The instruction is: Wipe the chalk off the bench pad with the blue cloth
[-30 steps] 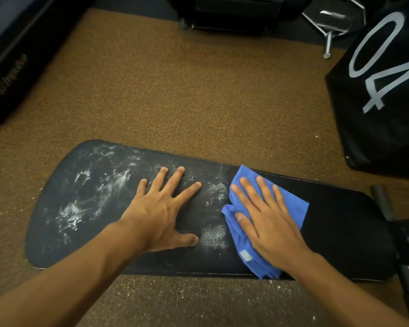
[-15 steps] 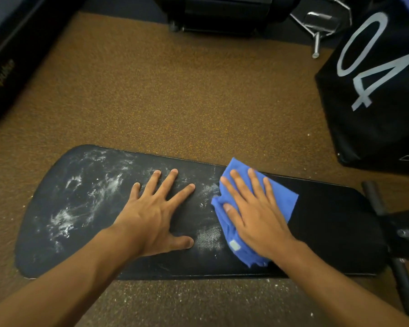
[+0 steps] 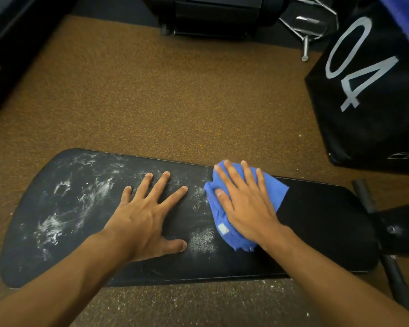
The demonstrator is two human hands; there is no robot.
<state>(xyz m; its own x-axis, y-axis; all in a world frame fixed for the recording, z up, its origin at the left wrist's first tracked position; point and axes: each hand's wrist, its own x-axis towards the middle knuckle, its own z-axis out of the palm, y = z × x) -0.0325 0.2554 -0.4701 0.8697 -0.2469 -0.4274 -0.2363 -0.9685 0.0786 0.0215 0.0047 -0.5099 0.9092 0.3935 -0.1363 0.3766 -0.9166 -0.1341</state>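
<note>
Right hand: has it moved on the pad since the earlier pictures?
Yes, a little. The right hand has pushed the cloth toward the far edge of the pad; its fingers now reach that edge.

Head camera looks steeply down, close over the bench pad (image 3: pixel 316 232).

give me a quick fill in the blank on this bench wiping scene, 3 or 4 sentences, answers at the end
1. The right hand presses a cloth whose colour is ____.
2. The left hand lies flat with its fingers spread on the black ____.
3. The heaviest white chalk smears lie toward the person's ____ end of the bench pad.
4. The black box on the floor shows the number ____.

Missing words: blue; bench pad; left; 04
</note>
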